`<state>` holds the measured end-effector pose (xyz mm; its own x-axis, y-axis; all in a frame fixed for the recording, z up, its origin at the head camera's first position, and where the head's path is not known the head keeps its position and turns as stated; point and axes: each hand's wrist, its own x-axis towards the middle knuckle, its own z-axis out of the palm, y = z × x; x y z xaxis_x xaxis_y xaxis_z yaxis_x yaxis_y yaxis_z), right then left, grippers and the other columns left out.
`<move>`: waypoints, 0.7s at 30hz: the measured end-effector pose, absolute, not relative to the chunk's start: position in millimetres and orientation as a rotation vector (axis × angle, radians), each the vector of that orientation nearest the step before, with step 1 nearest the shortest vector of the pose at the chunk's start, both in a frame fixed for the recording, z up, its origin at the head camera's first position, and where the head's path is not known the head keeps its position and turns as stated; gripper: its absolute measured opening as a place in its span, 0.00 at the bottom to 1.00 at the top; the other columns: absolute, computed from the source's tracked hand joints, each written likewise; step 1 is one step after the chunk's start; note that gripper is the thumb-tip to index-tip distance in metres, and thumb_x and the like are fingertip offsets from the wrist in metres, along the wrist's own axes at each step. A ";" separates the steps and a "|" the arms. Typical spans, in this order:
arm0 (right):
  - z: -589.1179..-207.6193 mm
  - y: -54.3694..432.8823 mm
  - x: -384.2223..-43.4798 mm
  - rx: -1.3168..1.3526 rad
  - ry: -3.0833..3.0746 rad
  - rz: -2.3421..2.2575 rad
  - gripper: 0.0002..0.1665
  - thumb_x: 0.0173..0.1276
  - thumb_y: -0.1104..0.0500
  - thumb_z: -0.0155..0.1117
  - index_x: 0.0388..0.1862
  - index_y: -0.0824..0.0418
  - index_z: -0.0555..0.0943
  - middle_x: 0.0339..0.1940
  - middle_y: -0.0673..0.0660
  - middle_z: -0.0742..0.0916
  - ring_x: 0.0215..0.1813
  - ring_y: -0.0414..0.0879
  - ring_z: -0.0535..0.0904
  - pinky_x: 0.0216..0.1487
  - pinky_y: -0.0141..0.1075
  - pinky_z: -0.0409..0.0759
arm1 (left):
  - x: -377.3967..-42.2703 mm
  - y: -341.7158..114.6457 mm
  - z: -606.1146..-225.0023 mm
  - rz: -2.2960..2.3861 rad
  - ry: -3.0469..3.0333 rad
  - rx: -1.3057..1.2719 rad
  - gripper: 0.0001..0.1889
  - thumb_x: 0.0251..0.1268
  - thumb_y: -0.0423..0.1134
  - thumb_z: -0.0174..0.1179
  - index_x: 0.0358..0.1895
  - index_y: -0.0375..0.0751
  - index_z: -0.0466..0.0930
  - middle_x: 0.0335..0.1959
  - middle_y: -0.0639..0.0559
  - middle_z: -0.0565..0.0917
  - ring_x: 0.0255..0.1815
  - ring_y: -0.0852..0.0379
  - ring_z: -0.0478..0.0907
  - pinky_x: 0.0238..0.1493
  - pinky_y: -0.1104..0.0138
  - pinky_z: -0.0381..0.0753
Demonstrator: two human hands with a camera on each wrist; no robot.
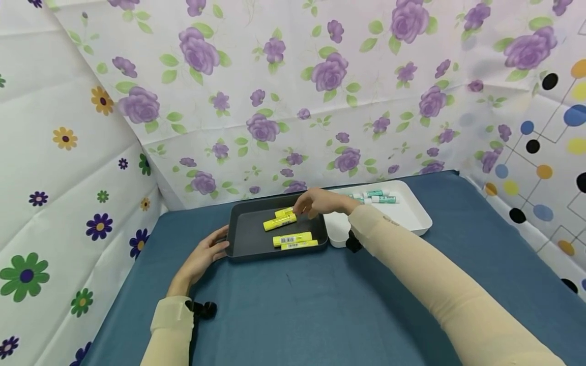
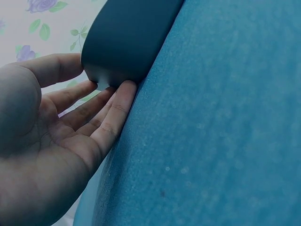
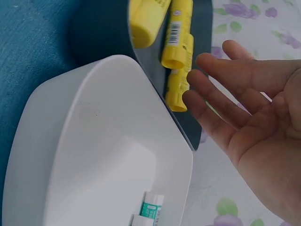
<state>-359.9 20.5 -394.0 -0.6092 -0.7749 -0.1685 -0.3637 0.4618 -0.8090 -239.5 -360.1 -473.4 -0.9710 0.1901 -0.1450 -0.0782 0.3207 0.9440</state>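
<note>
My left hand [image 1: 208, 254] touches the left end of a dark grey tray [image 1: 247, 239]; the left wrist view has its nearly straight fingers against the outer wall of that tray [image 2: 127, 37]. Inside lie several yellow glue sticks, two near the front, such as one with a barcode [image 1: 292, 239], and two farther back, including a tilted one [image 1: 280, 222]. Over the tray's back right part hovers my right hand [image 1: 318, 202], beside the rear sticks. Its fingers are loosely extended with nothing between them, close to a yellow stick [image 3: 178, 92] in the right wrist view.
A white tray [image 1: 414, 218] adjoins the grey one on the right, holding several white-and-green sticks [image 1: 385, 200]. Both trays stand on a blue cloth-covered table [image 1: 293, 310]. Behind them hangs a flowered curtain [image 1: 293, 127], with patterned sheets on either side.
</note>
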 end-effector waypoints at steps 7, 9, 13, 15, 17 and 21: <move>-396.8 37.5 -358.3 -0.922 2.100 -1.164 0.26 0.72 0.78 0.56 0.68 0.73 0.78 0.67 0.70 0.81 0.69 0.68 0.75 0.67 0.54 0.80 | -237.5 -358.6 -477.0 1.708 2.354 0.117 0.34 0.86 0.42 0.50 0.86 0.44 0.49 0.81 0.34 0.56 0.80 0.34 0.58 0.76 0.40 0.65; -397.1 40.8 -358.2 -0.919 2.100 -1.168 0.26 0.72 0.77 0.56 0.68 0.73 0.78 0.67 0.70 0.81 0.70 0.68 0.75 0.66 0.52 0.81 | -237.0 -358.2 -477.7 1.701 2.358 0.123 0.34 0.86 0.42 0.50 0.86 0.44 0.48 0.81 0.34 0.55 0.80 0.34 0.57 0.76 0.40 0.65; -397.6 46.1 -358.6 -0.923 2.101 -1.187 0.26 0.72 0.77 0.57 0.68 0.73 0.78 0.67 0.68 0.82 0.69 0.68 0.76 0.66 0.51 0.82 | -237.4 -357.0 -476.7 1.696 2.373 0.119 0.34 0.86 0.43 0.51 0.86 0.44 0.48 0.82 0.34 0.54 0.80 0.34 0.57 0.76 0.40 0.65; -397.4 48.3 -358.9 -0.924 2.106 -1.214 0.25 0.72 0.76 0.58 0.68 0.72 0.78 0.66 0.68 0.83 0.69 0.68 0.76 0.65 0.53 0.81 | -237.5 -356.2 -473.4 1.702 2.395 0.116 0.35 0.85 0.43 0.51 0.86 0.45 0.47 0.82 0.34 0.55 0.80 0.34 0.57 0.75 0.40 0.66; -396.6 51.0 -358.4 -0.924 2.104 -1.234 0.25 0.72 0.76 0.58 0.68 0.72 0.77 0.66 0.68 0.82 0.69 0.69 0.75 0.66 0.54 0.81 | -236.7 -356.0 -468.5 1.698 2.430 0.139 0.35 0.86 0.41 0.51 0.86 0.44 0.46 0.81 0.33 0.55 0.79 0.33 0.59 0.74 0.39 0.68; -395.1 58.4 -356.6 -0.922 2.101 -1.272 0.25 0.74 0.74 0.57 0.69 0.72 0.77 0.66 0.66 0.83 0.70 0.68 0.74 0.68 0.54 0.79 | -233.2 -357.5 -453.9 1.707 2.530 0.196 0.33 0.86 0.38 0.49 0.85 0.41 0.49 0.79 0.32 0.59 0.76 0.32 0.63 0.71 0.40 0.72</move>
<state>-356.6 58.4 -395.1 -0.6378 -0.7662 -0.0788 -0.2855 0.3302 -0.8997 -233.2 -357.5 -453.9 -0.9883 0.1524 0.0023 0.0592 0.3699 0.9272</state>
